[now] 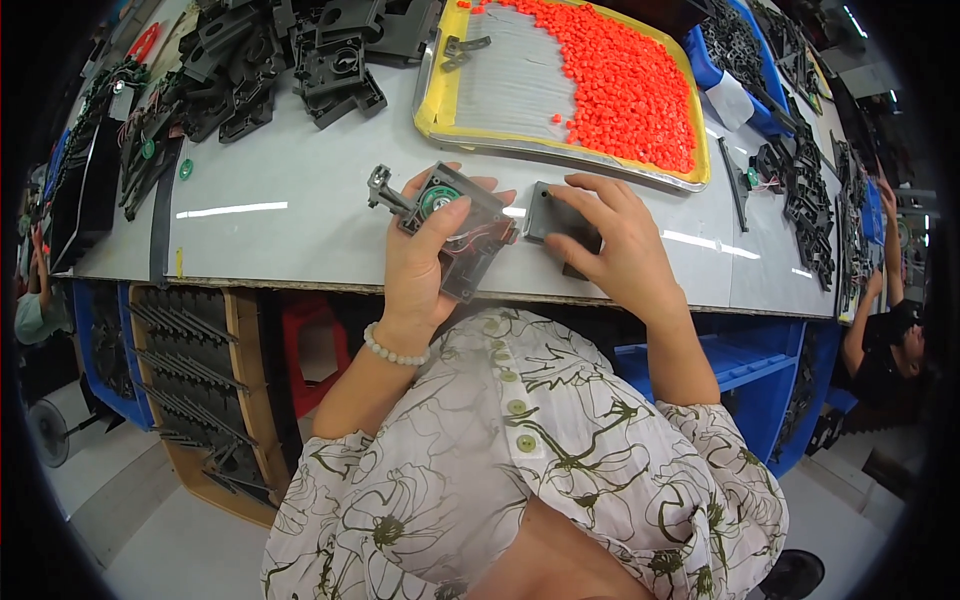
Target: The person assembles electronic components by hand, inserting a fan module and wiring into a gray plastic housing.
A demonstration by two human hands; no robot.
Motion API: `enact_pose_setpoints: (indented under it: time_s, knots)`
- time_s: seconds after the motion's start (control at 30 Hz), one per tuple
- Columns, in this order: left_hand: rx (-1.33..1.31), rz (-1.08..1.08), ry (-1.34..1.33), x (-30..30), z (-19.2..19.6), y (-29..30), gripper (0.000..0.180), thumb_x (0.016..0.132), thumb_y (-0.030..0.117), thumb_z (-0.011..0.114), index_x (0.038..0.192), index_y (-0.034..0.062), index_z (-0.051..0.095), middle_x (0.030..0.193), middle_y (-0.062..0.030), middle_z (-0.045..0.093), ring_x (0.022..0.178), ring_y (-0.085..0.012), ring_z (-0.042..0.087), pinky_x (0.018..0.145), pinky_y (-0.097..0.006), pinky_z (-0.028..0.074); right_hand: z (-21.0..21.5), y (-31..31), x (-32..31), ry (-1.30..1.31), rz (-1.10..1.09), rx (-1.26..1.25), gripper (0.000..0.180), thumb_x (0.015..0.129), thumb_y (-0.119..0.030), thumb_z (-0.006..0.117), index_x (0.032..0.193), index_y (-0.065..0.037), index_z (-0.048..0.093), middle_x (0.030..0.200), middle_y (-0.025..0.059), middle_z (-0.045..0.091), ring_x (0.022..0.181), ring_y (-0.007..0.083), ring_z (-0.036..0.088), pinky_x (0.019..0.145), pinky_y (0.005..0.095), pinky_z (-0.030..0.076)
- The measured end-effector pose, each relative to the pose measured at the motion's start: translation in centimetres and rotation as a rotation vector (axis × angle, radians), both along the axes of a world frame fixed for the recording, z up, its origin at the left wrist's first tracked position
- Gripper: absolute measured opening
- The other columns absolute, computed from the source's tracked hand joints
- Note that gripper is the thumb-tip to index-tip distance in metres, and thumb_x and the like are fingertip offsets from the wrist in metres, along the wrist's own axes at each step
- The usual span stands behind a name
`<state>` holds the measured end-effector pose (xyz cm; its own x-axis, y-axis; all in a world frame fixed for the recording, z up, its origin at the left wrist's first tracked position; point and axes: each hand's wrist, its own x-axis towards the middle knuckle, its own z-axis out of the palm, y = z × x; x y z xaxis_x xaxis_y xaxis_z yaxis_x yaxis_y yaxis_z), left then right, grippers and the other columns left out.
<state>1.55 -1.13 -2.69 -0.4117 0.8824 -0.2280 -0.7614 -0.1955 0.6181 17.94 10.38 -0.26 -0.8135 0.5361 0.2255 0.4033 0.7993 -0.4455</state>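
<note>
My left hand (425,260) grips a dark plastic housing (462,238) with a small round green-rimmed speaker (440,196) set in it, held just above the grey table near its front edge. A grey bracket (384,189) sticks out of the housing's left end. My right hand (612,243) lies on a flat dark plastic cover (553,217) that rests on the table to the right of the housing, fingers spread over it.
A yellow-rimmed metal tray (434,108) holds several small orange pieces (625,85). Black plastic parts are piled at the back left (290,55) and along the right (810,200). A blue bin (745,365) sits under the table. Another person (885,330) works at the right.
</note>
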Motion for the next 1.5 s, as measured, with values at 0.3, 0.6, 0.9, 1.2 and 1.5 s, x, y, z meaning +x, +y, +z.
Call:
enact_pose_setpoints:
  time_s: [0.3, 0.6, 0.9, 1.2, 1.5]
  knots:
    - [0.073, -0.086, 0.031, 0.1, -0.3, 0.1, 0.052, 0.086, 0.034, 0.054, 0.123, 0.0015, 0.037, 0.113, -0.0207, 0.052, 0.104, -0.0307, 0.056, 0.087, -0.040, 0.049, 2.0, 0.0, -4.2, 0.304, 0.246, -0.263, 0.025, 0.071, -0.009, 0.067, 0.095, -0.006, 0.063, 0.089, 0.0069, 0.059, 0.085, 0.0243, 0.055, 0.075, 0.0344, 0.046]
    - [0.154, -0.084, -0.086, 0.0, -0.3, -0.1, 0.055, 0.089, 0.047, 0.047, 0.122, 0.0040, 0.038, 0.113, -0.0170, 0.054, 0.102, -0.0310, 0.057, 0.086, -0.043, 0.049, 3.3, 0.0, -6.4, 0.148, 0.279, -0.405, 0.027, 0.072, -0.010, 0.067, 0.099, -0.009, 0.063, 0.081, 0.0066, 0.060, 0.080, 0.0246, 0.055, 0.071, 0.0344, 0.045]
    - [0.108, -0.162, -0.036, -0.3, -0.3, -0.2, 0.063, 0.086, 0.055, 0.045, 0.122, 0.0031, 0.038, 0.111, -0.0168, 0.053, 0.096, -0.0270, 0.060, 0.082, -0.042, 0.052, 2.2, 0.4, -6.5, 0.236, 0.350, -0.293, 0.021, 0.072, -0.008, 0.066, 0.093, -0.008, 0.067, 0.085, 0.0062, 0.059, 0.082, 0.0251, 0.055, 0.072, 0.0345, 0.046]
    - [0.114, -0.131, -0.103, -0.4, -0.3, 0.0, 0.068, 0.085, 0.060, 0.043, 0.121, 0.0020, 0.039, 0.108, -0.0154, 0.055, 0.092, -0.0237, 0.061, 0.079, -0.038, 0.053, 2.0, 0.4, -6.4, 0.247, 0.369, -0.244, 0.025, 0.071, -0.009, 0.069, 0.095, -0.008, 0.066, 0.087, 0.0069, 0.059, 0.083, 0.0242, 0.055, 0.071, 0.0337, 0.047]
    - [0.083, -0.137, -0.017, -0.8, -1.0, 0.3, 0.076, 0.082, 0.070, 0.033, 0.117, 0.0033, 0.043, 0.110, -0.0153, 0.055, 0.098, -0.0284, 0.059, 0.080, -0.045, 0.052, 2.0, 1.0, -5.6, 0.285, 0.333, -0.267, 0.028, 0.070, -0.006, 0.067, 0.098, -0.007, 0.065, 0.092, 0.0075, 0.059, 0.088, 0.0248, 0.055, 0.073, 0.0336, 0.047]
